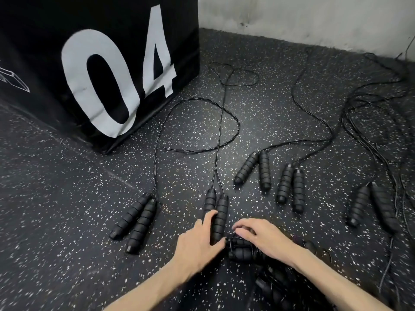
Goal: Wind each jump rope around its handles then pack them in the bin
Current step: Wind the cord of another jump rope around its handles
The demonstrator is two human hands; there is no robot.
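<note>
Black box (45, 52) marked "04", left hand (199, 239) fingers clasping rope handles (215, 212), right hand (262, 239) fingers curled over wound rope (242, 250)

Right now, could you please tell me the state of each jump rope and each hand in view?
Far-left black foam-handled jump rope: unwound, handles paired on the floor.
Middle black jump rope: unwound, left hand grips its handles.
Three black jump ropes at right: unwound, cords trailing.
Wound black rope bundle: coiled, under the right hand.
Left hand: grip closed on handles.
Right hand: fingers curled, resting on the bundle.

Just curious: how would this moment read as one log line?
left hand: grips handle pair | right hand: on wound rope | unwound ropes on floor
</note>
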